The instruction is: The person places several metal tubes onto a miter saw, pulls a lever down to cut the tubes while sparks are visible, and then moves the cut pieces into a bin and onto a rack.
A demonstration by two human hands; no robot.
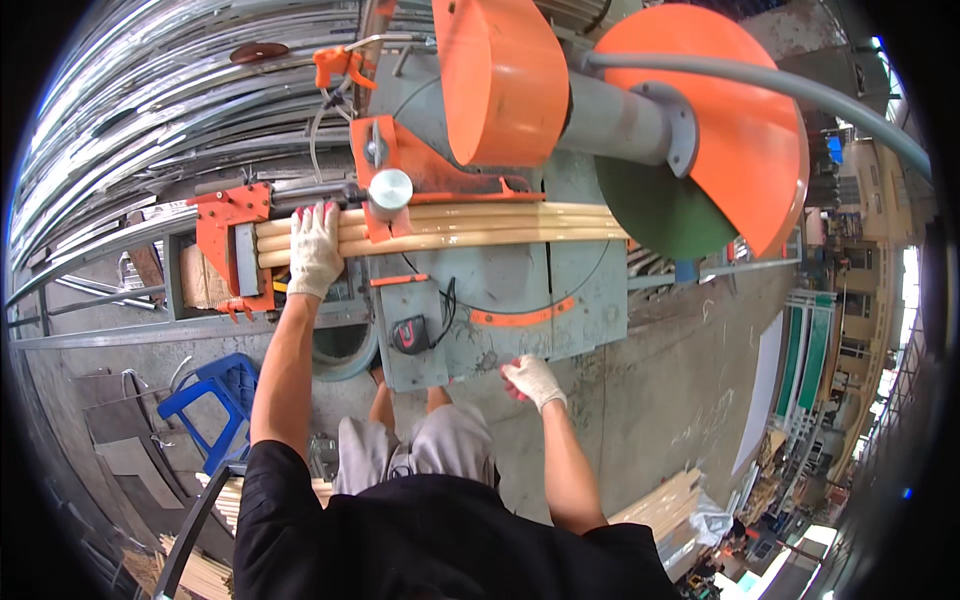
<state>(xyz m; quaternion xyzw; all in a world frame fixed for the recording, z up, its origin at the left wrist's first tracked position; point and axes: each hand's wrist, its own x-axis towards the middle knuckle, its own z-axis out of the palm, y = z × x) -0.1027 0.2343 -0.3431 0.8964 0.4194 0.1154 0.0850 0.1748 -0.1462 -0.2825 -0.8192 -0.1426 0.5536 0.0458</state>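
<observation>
Cream-yellow tubes [470, 228]: glossy, long, bundled, lying across the grey saw desk [520, 290] under an orange clamp [385, 175].
Left hand [314, 250]: gloved, pressing down, grasping the bundle.
Right hand [532, 380]: gloved, loosely curled, touching the desk's front edge, holding nothing.

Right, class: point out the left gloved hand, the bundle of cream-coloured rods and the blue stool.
left gloved hand [315, 250], head view, back of the glove resting on the rods.
bundle of cream-coloured rods [500, 225], head view, middle of the bundle.
blue stool [225, 385], head view, its seat.
</observation>
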